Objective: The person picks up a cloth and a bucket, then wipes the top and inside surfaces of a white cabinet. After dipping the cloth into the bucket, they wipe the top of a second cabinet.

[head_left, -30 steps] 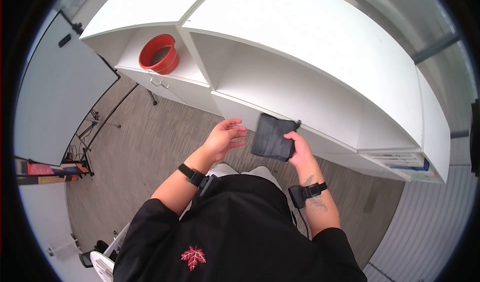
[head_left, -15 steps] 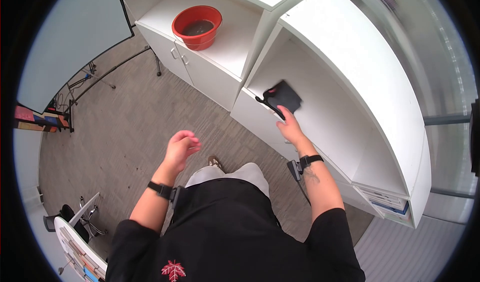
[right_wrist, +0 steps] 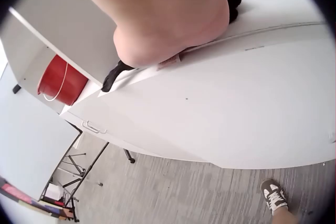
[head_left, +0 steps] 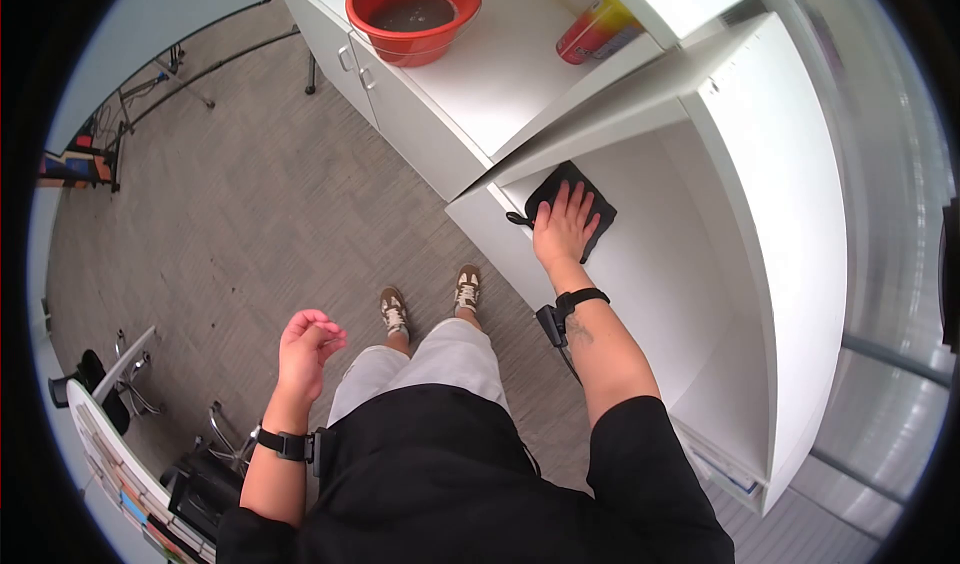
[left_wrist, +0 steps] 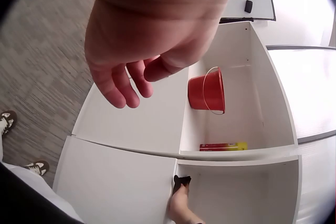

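Note:
A folded black cloth [head_left: 604, 216] lies on the white shelf [head_left: 650, 294] at its left front corner, a dark loop sticking out over the edge. My right hand [head_left: 563, 232] presses flat on it with the fingers spread. In the right wrist view the palm [right_wrist: 168, 29] covers most of the cloth [right_wrist: 113, 77]. My left hand [head_left: 306, 352] hangs over the floor, away from the shelf, fingers loosely curled around nothing; the left wrist view shows the same hand [left_wrist: 147, 35] in front of the cabinet.
A red bucket [head_left: 408, 46] with dark contents stands on the neighbouring shelf, a red and yellow container [head_left: 590, 39] to its right. An upright divider [head_left: 590, 99] parts the two compartments. Below are cabinet doors [head_left: 400, 114]; a chair and a round table [head_left: 95, 414] stand at lower left.
The right hand has carried the cloth from in front of the cabinet onto the shelf and now lies flat on it. The left hand has moved left and down. The view has swung toward the shelf corner.

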`<control>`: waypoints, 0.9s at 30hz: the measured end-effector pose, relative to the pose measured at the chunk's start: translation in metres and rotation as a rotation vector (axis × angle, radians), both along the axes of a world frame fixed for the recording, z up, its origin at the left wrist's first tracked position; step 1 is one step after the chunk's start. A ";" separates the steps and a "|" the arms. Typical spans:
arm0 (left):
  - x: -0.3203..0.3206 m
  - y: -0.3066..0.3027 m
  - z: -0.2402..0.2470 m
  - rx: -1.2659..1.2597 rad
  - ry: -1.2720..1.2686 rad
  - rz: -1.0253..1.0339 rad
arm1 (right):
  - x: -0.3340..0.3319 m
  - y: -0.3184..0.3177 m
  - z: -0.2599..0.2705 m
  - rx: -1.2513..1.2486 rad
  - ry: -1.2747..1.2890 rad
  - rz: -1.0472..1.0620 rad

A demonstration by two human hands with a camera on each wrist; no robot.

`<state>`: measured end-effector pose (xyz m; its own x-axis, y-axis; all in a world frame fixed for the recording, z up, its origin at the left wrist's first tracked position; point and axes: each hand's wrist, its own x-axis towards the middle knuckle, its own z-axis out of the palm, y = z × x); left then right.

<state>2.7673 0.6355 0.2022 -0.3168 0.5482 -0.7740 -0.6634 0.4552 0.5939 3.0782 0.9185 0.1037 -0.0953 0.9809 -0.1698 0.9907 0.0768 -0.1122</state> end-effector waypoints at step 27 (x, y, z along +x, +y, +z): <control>0.174 0.149 -0.021 0.383 0.225 -0.593 | 0.117 0.188 -0.054 0.227 -0.201 0.433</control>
<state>2.9409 0.7850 0.1816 -0.0121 0.8953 -0.4453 -0.2142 0.4327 0.8757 3.1950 1.1064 0.0502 -0.4870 0.8733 -0.0147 0.8632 0.4838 0.1441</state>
